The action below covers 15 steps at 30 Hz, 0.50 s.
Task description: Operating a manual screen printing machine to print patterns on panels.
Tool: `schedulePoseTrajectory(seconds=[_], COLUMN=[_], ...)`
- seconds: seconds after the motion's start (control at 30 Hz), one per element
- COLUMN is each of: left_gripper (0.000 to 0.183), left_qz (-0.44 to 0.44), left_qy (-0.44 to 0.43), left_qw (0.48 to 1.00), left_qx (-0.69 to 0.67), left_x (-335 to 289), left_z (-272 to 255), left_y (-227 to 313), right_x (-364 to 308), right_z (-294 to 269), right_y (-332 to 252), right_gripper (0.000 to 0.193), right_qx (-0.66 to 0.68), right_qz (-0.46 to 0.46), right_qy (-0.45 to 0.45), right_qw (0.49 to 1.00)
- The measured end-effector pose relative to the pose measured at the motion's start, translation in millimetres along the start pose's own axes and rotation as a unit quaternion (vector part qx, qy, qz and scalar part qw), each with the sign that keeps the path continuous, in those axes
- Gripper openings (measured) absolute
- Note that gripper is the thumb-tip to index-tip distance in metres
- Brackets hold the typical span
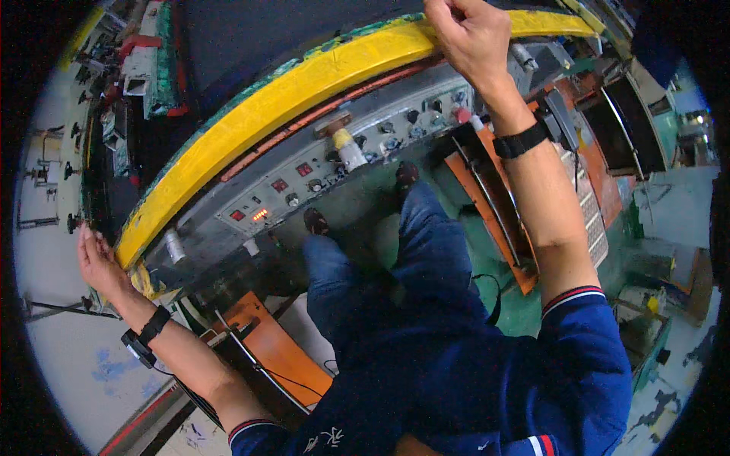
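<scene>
A long yellow bar (304,80), bowed by the lens, runs along the front of a machine with a dark flat bed (258,30). Over the bar's far right part is my right hand (475,42), its fingers curled in; whatever they may hold is hidden at the picture's top edge. My left hand (103,266) is beside the bar's left end, fingers stretched out toward a small black knob (74,223) on the machine's side. Whether the fingertips touch the knob I cannot tell. Both wrists carry black straps with small devices.
Below the bar, a grey control panel (289,186) has several knobs, red switches and a lit display. A white-and-yellow cylinder (348,148) sticks out of it. Orange boards (285,353) stand near my legs on the left, with an orange frame (494,205) on the right.
</scene>
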<state>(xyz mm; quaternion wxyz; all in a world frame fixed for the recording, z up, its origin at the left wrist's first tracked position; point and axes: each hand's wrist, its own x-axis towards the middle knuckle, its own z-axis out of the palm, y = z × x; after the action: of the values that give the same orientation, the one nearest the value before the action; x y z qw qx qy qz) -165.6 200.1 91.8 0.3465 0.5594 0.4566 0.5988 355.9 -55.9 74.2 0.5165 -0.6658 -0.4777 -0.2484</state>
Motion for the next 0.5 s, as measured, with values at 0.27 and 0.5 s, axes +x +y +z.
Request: schedulePoseTrajectory(seconds=[0.27,0.5], left_gripper=[0.026,0.025], left_qz=[0.014,0.026], left_qy=[-0.005,-0.041], left_qw=[0.999,0.998], left_qx=[0.035,0.034], left_x=[-1,-8], left_z=[1,6], left_y=[1,9], right_x=[2,-1], right_z=[-1,0], right_y=[-8,-9], right_gripper=[0.031,0.033], right_qx=[0.009,0.047], right_qz=[0.014,0.036], right_qy=[-0.003,-0.032], right_qw=[1.0,0.998])
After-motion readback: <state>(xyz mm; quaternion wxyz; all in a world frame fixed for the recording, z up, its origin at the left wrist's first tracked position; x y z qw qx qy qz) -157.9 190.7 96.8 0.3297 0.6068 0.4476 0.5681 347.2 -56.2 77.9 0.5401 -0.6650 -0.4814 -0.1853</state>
